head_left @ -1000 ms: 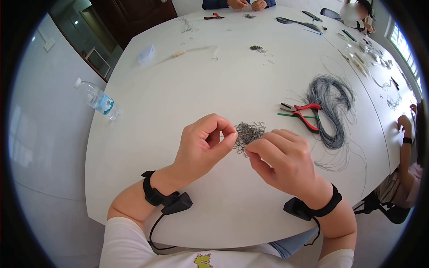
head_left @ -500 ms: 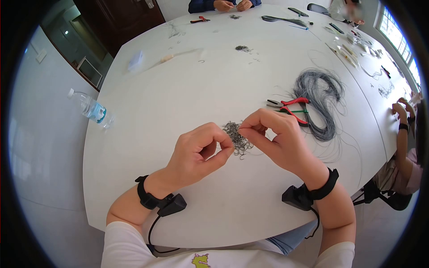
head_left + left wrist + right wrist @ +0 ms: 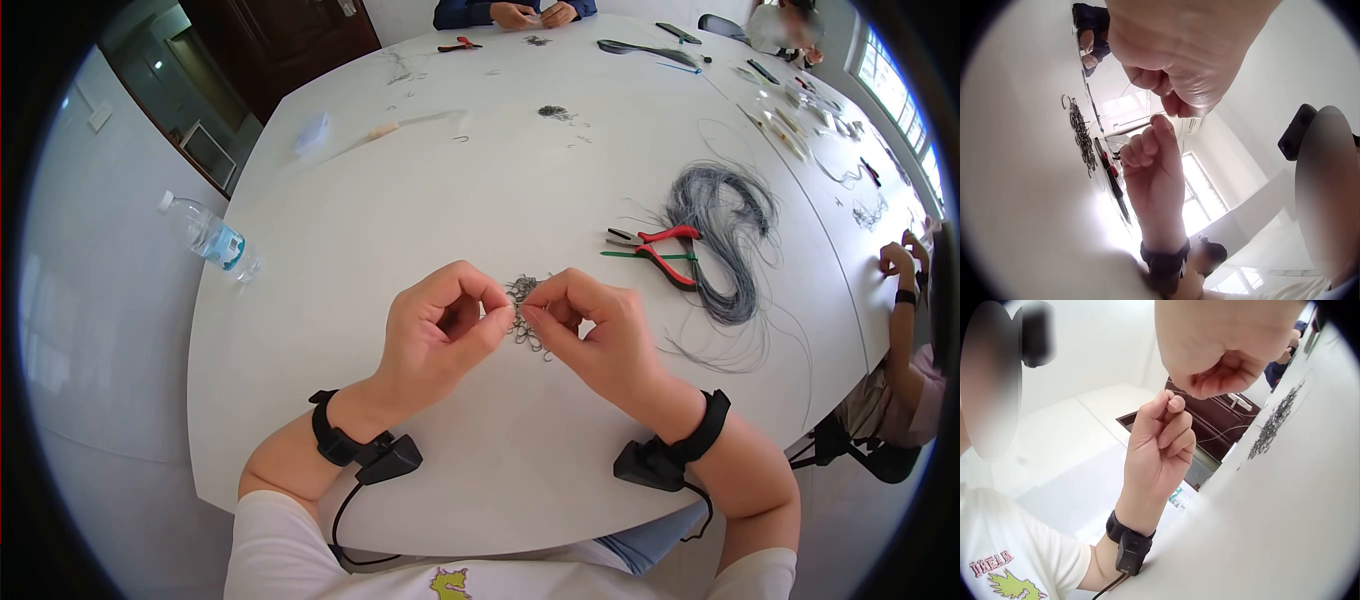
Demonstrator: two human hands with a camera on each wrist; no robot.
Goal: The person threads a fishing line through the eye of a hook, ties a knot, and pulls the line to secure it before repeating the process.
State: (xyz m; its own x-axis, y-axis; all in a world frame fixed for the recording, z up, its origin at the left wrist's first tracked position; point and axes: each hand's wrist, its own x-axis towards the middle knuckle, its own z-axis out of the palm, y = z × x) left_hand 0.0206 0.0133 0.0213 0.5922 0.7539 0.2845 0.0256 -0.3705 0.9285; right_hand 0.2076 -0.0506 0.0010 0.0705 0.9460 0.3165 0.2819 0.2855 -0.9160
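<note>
Over the white table, the left hand and right hand meet almost tip to tip, thumb and forefinger of each pinched together. Thin strands run from the fingers in both wrist views; anything smaller between the fingertips is too small to make out. Right behind the fingertips lies a pile of small dark metal hooks, partly covered by the hands in the head view. The left wrist view shows the pile beside the right hand. In the right wrist view, the left hand points upward.
Red-handled pliers and a bundle of grey strands lie to the right. A plastic bottle lies at the left edge. Farther back are a second dark pile and a wooden-handled tool. Other people sit around the table.
The right hand first turned and rose over the pile, then came down and left to the left hand's fingertips. The left hand has shifted only slightly. The head view has also swung a little.
</note>
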